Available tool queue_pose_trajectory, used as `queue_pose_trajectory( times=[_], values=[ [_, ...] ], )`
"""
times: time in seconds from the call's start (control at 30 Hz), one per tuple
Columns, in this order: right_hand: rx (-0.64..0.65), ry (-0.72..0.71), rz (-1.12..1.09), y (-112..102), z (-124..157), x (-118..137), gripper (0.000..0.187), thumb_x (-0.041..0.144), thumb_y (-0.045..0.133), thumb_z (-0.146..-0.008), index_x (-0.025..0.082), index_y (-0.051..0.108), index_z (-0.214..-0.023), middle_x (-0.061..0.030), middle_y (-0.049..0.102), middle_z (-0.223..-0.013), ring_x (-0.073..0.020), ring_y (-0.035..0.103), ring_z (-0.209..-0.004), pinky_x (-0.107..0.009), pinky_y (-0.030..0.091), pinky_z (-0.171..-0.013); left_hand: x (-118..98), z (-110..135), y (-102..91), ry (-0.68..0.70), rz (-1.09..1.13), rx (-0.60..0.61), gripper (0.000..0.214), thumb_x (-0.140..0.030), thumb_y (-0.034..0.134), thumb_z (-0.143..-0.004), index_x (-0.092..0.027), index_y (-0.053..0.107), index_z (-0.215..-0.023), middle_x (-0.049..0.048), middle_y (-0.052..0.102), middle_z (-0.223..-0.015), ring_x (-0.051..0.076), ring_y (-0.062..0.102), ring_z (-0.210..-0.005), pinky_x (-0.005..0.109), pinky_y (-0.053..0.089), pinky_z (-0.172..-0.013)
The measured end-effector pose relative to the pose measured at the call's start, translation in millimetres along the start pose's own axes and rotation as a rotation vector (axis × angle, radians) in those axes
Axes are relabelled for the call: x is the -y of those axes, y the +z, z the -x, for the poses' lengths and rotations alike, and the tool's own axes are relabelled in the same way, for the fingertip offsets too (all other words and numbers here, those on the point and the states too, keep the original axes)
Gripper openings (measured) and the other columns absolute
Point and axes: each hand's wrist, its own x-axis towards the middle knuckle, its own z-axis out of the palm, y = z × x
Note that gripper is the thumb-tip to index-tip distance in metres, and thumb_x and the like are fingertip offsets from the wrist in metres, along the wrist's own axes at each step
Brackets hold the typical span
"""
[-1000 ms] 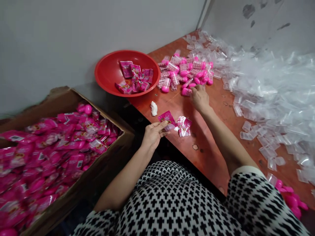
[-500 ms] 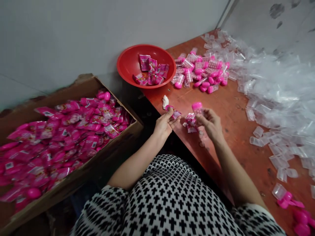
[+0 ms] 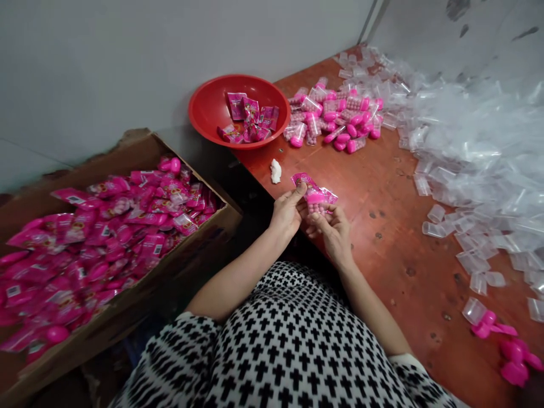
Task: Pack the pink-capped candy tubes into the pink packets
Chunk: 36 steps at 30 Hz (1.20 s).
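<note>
1. Nearest, the person's patterned shirt (image 3: 289, 345) fills the bottom of the view, with both forearms reaching forward over the table edge.
2. To the left stands an open cardboard box (image 3: 193, 249) heaped with sealed pink packets (image 3: 114, 249). At the near right lie some loose pink pieces (image 3: 515, 362).
3. The left hand (image 3: 288, 216) pinches a flat pink packet (image 3: 304, 181) between thumb and fingers, above the near edge of the table (image 3: 382, 204).
4. The right hand (image 3: 334, 233) grips a pink-capped tube of beads (image 3: 315, 207), thumb in front, fingers partly hidden.
5. The change: half a second ago the right hand was bringing that tube across, apart from the left; now the hands meet and the tube is against the packet. Tube and wrapper are thus together, though whether any of the tube is inside cannot be told.
6. A shiny pink edge (image 3: 330, 196) just beside the tube may belong to another packet.
7. Beyond the hands lie a small white lump (image 3: 276, 171) and a red bowl (image 3: 202, 110) holding several flat packets.
8. Farther off, filled pink-capped tubes (image 3: 335, 116) lie heaped beside a wide spread of clear tubes (image 3: 467, 153).
</note>
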Motion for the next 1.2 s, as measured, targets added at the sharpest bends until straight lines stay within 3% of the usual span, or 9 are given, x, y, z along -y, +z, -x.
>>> queue_pose_trajectory(
  times=[0.13, 0.3, 0.53, 0.7, 0.87, 1.07, 1.2],
  values=[
    [0.004, 0.035, -0.068, -1.0, -1.9, -1.2, 0.031, 0.038, 0.070, -0.075, 0.021, 0.051, -0.092, 0.0036, 0.069, -0.070, -0.0098, 0.062, -0.048, -0.020, 0.051, -0.044, -3.3, -1.7, -0.8, 0.062, -0.079, 0.102, 0.033, -0.032, 0.084, -0.059, -0.013, 0.060, -0.072, -0.0003, 0.065, -0.066, 0.010, 0.061, -0.057, 0.022, 0.050, -0.060],
    [-0.064, -0.038, -0.012, 0.6, -1.9, -2.6, 0.029, 0.037, 0.071, -0.074, 0.021, 0.053, -0.091, 0.0055, 0.066, -0.065, -0.0098, 0.061, -0.048, -0.022, 0.053, -0.047, -2.7, -3.7, -1.1, 0.076, -0.177, 0.233, 0.036, -0.034, 0.085, -0.057, -0.013, 0.063, -0.077, -0.0005, 0.065, -0.065, 0.011, 0.061, -0.055, 0.023, 0.050, -0.058],
    [-0.056, -0.019, -0.058, -1.6, -6.7, -5.4, 0.029, 0.037, 0.072, -0.074, 0.021, 0.054, -0.090, 0.0051, 0.067, -0.066, -0.0096, 0.061, -0.047, -0.021, 0.052, -0.045, 1.2, -5.0, 0.4, 0.017, -0.276, 0.206, 0.034, -0.034, 0.085, -0.055, -0.010, 0.063, -0.067, 0.0010, 0.062, -0.057, 0.011, 0.060, -0.053, 0.023, 0.050, -0.056],
    [-0.009, 0.063, -0.162, -3.2, -10.1, -7.5, 0.027, 0.038, 0.071, -0.073, 0.020, 0.055, -0.085, 0.0017, 0.069, -0.069, -0.0093, 0.060, -0.046, -0.020, 0.049, -0.042, -2.1, -7.0, 1.9, 0.065, -0.334, 0.248, 0.030, -0.030, 0.084, -0.055, -0.010, 0.067, -0.069, 0.0011, 0.063, -0.058, 0.010, 0.058, -0.051, 0.022, 0.047, -0.052],
    [-0.084, -0.042, -0.066, -2.3, -11.1, -6.8, 0.026, 0.035, 0.072, -0.074, 0.021, 0.055, -0.088, 0.0060, 0.066, -0.065, -0.0084, 0.060, -0.047, -0.020, 0.051, -0.046, -0.2, -8.6, 1.7, 0.056, -0.365, 0.272, 0.026, -0.031, 0.081, -0.060, -0.010, 0.067, -0.066, 0.0037, 0.065, -0.060, 0.011, 0.060, -0.054, 0.022, 0.049, -0.054],
    [-0.056, -0.001, -0.098, -4.0, -13.2, -7.6, 0.025, 0.037, 0.070, -0.075, 0.021, 0.054, -0.086, 0.0043, 0.067, -0.067, -0.0084, 0.059, -0.045, -0.020, 0.049, -0.042, 1.2, -7.7, 2.3, 0.034, -0.392, 0.250, 0.025, -0.030, 0.080, -0.061, -0.009, 0.067, -0.066, 0.0042, 0.065, -0.061, 0.010, 0.058, -0.051, 0.021, 0.046, -0.049],
    [-0.133, -0.096, 0.075, -2.8, -10.3, -10.0, 0.026, 0.037, 0.071, -0.075, 0.022, 0.056, -0.088, 0.0057, 0.065, -0.067, -0.0087, 0.060, -0.048, -0.020, 0.051, -0.045, 1.4, -6.3, 5.3, 0.045, -0.333, 0.235, 0.027, -0.031, 0.082, -0.059, -0.010, 0.066, -0.065, 0.0032, 0.064, -0.058, 0.012, 0.060, -0.053, 0.025, 0.050, -0.055]
  ],
)
